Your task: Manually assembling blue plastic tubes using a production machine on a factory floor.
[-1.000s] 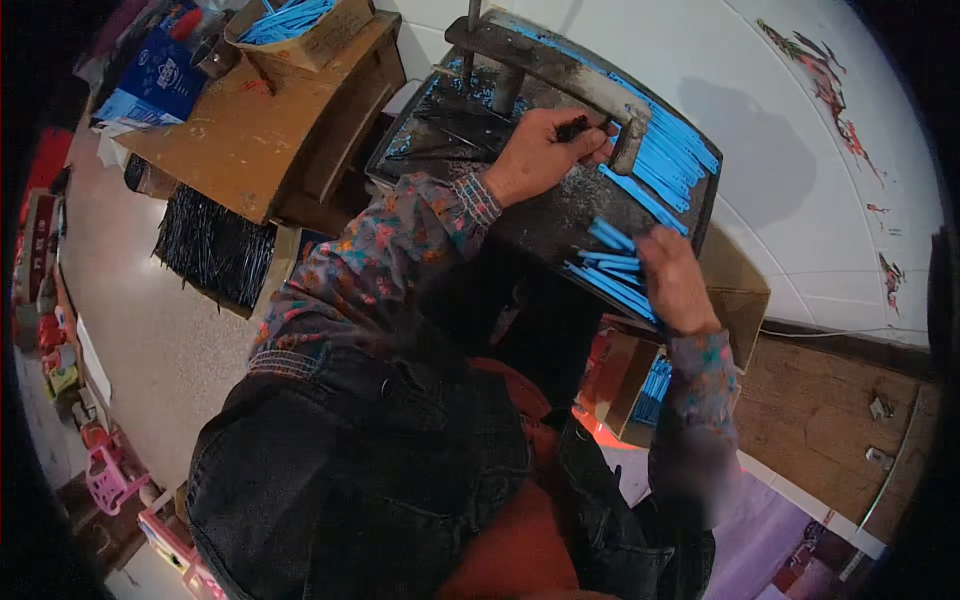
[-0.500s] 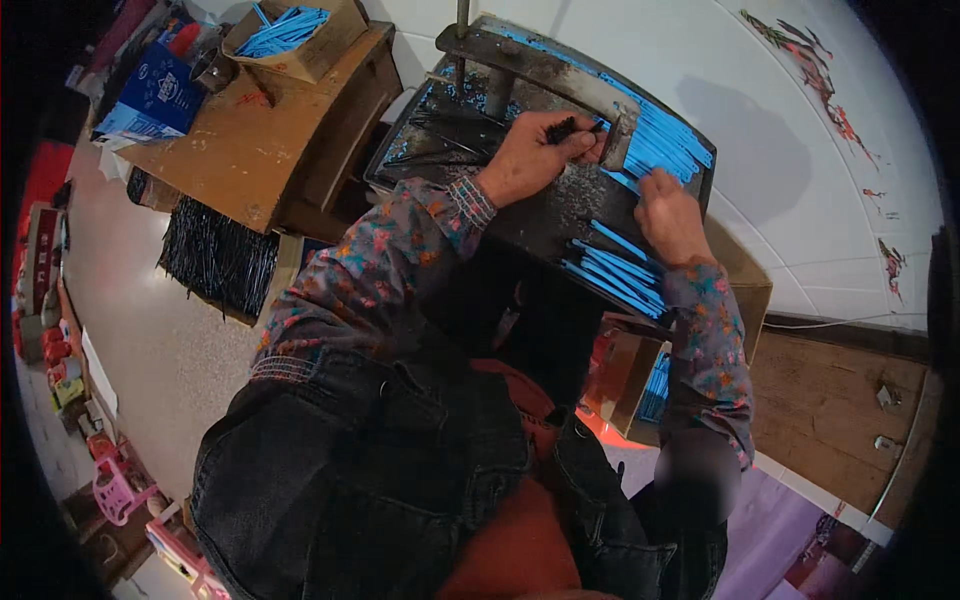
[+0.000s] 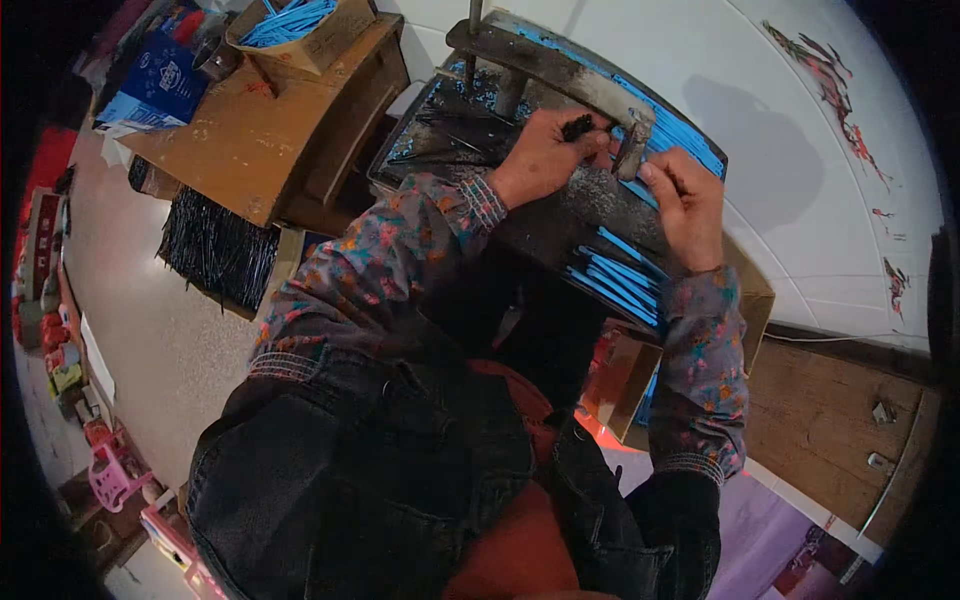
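My left hand (image 3: pixel 545 160) is closed on a small bunch of black pieces (image 3: pixel 577 127), whose kind I cannot make out. Its fingertips are just left of the upright metal head (image 3: pixel 634 150) of a bench press. On the other side of that head, my right hand (image 3: pixel 690 205) pinches a slim blue plastic strip (image 3: pixel 640 192), its far end running in under the metal. Behind the press, many similar blue strips (image 3: pixel 690 140) lie in a row along the tray's far side. A smaller pile of blue strips (image 3: pixel 615 275) rests at the near edge, pointing toward me.
The dark tray (image 3: pixel 540 225) is strewn with crumbs and blue bits, with thin black strips (image 3: pixel 455 135) at its left. A wooden cabinet (image 3: pixel 215 150) at left carries a carton (image 3: pixel 330 45) of blue strips. A box of black strips (image 3: pixel 220 250) stands below. A white wall (image 3: pixel 800 200) borders the right.
My right hand has shifted right and slightly up, its fingers now nearer the press head with the blue strip. My left hand stays beside the press, still holding the black pieces.
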Available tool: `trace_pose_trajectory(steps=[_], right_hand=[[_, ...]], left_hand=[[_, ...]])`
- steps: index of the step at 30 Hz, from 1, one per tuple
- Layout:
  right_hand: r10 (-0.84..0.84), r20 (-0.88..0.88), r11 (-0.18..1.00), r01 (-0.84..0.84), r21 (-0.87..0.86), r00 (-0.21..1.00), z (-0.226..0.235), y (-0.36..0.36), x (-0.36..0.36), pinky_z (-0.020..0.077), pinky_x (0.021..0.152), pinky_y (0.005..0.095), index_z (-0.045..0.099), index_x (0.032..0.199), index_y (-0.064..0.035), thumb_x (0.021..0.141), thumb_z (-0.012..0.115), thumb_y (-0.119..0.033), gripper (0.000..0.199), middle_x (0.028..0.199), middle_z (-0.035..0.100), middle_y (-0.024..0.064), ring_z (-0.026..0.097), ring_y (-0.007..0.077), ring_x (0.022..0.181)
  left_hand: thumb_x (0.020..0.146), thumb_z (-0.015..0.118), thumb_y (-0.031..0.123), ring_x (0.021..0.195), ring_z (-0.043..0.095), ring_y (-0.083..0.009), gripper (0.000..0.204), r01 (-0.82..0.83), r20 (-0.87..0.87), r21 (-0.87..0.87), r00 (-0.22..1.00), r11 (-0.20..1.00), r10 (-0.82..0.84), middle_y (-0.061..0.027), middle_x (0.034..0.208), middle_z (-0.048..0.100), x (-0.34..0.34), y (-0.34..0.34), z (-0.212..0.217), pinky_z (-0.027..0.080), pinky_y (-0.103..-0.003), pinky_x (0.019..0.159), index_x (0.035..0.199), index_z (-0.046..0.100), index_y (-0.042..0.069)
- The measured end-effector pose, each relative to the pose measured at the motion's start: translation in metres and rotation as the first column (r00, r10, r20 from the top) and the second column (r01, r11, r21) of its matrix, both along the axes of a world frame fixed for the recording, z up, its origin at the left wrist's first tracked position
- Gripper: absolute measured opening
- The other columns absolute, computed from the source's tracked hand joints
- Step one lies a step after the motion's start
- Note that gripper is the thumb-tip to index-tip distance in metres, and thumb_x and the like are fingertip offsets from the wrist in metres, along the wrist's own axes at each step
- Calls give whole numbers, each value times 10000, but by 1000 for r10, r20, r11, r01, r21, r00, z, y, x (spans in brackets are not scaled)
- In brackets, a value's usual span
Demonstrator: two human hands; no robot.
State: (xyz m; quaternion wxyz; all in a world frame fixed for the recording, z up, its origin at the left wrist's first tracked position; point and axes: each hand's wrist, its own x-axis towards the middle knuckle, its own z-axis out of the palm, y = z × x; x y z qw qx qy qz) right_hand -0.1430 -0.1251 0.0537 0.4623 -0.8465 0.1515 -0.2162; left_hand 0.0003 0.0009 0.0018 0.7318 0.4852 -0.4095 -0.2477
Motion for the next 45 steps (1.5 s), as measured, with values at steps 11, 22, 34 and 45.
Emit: trace_pose_trajectory(steps=[11, 22, 34, 45], right_hand=[[175, -87, 938, -193, -289, 981, -12, -39, -30, 406, 608, 289, 614, 802, -9, 751, 618, -31, 56, 745, 560, 57, 489, 202, 636], [-129, -441, 833, -144, -534, 888, -4, -41, -29, 452, 653, 397, 586, 819, -26, 683, 620, -108, 163, 856, 578, 114, 562, 320, 754], [-88, -276, 671, -148, -727, 957, -24, -44, -21, 458, 543, 354, 580, 849, -34, 699, 596, -90, 160, 667, 572, 82, 553, 236, 578], [-104, -35, 786, 61, -615, 994, -34, -62, -47, 466, 677, 342, 599, 1024, -52, 724, 630, -58, 302, 830, 581, 66, 565, 260, 733]], left_hand=[[904, 549, 83, 652, 511, -94, 114, 80, -96, 60, 993, 995, -74, -24, 753, 606, -5, 2, 3, 433, -232, 627, 928, 625, 2], [892, 556, 74, 665, 516, -99, 108, 108, 24, -14, 994, 994, -108, -29, 759, 607, 0, 7, -2, 438, -220, 653, 927, 614, -10], [893, 548, 64, 682, 501, -105, 91, 77, 5, -15, 997, 997, -77, -21, 774, 594, -4, 9, 4, 428, -228, 672, 917, 607, -2], [885, 556, 60, 692, 490, -94, 96, 91, -27, -59, 995, 994, -93, -8, 793, 599, -5, 8, -2, 419, -218, 683, 927, 619, 1]])
